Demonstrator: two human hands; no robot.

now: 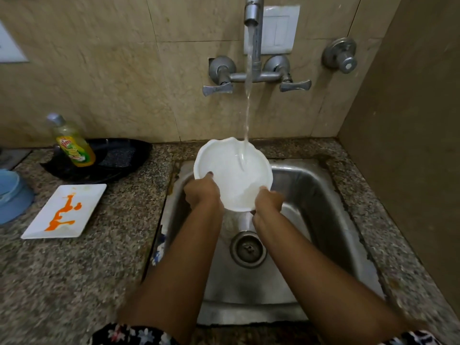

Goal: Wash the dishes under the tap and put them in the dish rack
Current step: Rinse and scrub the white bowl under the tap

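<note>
A round white plate [230, 170] is tilted up over the steel sink [318, 195], with water from the tap [252, 11] running onto its upper right face. My left hand [202, 192] grips its lower left rim, thumb on the face. My right hand [268, 200] grips the lower right rim. A white rectangular plate [82, 195] smeared with orange sauce lies flat on the counter to the left. No dish rack is in view.
A yellow dish soap bottle [73, 143] stands in a black tray [129, 150] with a scrubber at the back left. A blue container [12, 195] sits at the left edge. The drain [247, 249] lies below the plate. A wall rises on the right.
</note>
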